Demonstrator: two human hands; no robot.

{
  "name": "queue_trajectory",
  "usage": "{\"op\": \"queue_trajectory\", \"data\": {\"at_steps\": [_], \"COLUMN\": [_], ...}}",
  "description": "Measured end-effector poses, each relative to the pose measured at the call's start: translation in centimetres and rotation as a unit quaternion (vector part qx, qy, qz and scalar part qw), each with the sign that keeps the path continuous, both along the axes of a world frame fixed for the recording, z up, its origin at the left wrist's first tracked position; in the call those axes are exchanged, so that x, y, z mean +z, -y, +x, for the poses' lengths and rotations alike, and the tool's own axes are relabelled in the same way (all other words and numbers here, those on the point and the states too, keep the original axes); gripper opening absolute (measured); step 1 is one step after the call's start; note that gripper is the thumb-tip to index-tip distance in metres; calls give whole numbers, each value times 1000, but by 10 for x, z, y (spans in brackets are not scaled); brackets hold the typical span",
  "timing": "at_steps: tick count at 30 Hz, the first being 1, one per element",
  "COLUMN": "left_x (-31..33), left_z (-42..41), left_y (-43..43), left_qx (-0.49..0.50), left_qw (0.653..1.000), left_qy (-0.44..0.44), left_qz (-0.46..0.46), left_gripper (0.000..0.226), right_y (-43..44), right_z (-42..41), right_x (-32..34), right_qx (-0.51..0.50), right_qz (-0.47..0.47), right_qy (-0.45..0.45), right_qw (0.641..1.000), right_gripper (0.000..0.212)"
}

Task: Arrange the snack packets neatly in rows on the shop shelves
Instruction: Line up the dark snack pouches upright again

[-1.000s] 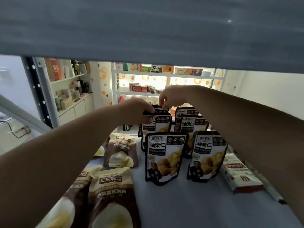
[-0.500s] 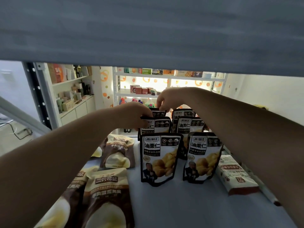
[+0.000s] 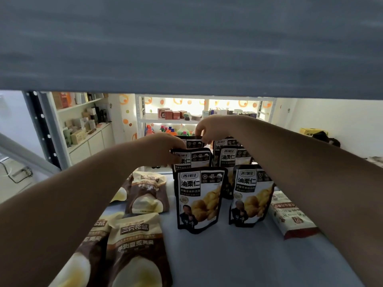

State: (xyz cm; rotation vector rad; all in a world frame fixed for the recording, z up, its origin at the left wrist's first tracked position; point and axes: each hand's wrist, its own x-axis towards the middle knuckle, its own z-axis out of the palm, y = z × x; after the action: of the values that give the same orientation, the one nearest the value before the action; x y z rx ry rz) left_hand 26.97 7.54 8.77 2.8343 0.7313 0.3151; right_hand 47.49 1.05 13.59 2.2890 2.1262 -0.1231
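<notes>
Both hands are reaching deep into the shelf. The right hand (image 3: 209, 129) is pinched on the top edge of the rearmost black packet (image 3: 191, 142) in the left column, fingers curled over it. The left hand (image 3: 163, 150) is curled against the top left corner of the second black packet (image 3: 192, 159) just in front; looks like a grip, thumb side is hidden though, so can't swear to it.

Those chestnut packets stand upright in two columns running back, with the front pair (image 3: 198, 200) side by side and facing out. To their left, brown and cream nut bags (image 3: 134, 247) lie flat in a loose heap. To the right, a pale wrapped pack (image 3: 290, 218) lies along the shelf edge, near the right forearm.

The shelf board (image 3: 238, 257) is pale blue-grey, and the underside of the shelf above (image 3: 186, 42) fills the top of the view. Behind, a bright room with white shelving (image 3: 172, 119) holding boxes and bottles.
</notes>
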Motion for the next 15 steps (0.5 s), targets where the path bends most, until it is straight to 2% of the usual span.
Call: {"op": "queue_trajectory", "data": {"at_steps": [4, 8, 12, 15], "left_x": [-1, -2, -3, -6], "left_z": [-1, -3, 1, 0], "left_y": [1, 4, 2, 0], "left_qx": [-11, -74, 2, -2], "left_qw": [1000, 997, 998, 999], "left_qy": [6, -2, -10, 2], "left_qz": [-8, -12, 55, 44], "left_gripper": [30, 25, 35, 36], "right_y": [4, 6, 9, 10], "right_z": [0, -4, -8, -9], "right_x": [-1, -1, -3, -9], "right_qx": [-9, -20, -24, -32], "right_qz": [10, 13, 24, 51], "right_qy": [30, 33, 37, 43], "right_qw": [999, 999, 999, 997], "right_gripper": [28, 31, 32, 34]}}
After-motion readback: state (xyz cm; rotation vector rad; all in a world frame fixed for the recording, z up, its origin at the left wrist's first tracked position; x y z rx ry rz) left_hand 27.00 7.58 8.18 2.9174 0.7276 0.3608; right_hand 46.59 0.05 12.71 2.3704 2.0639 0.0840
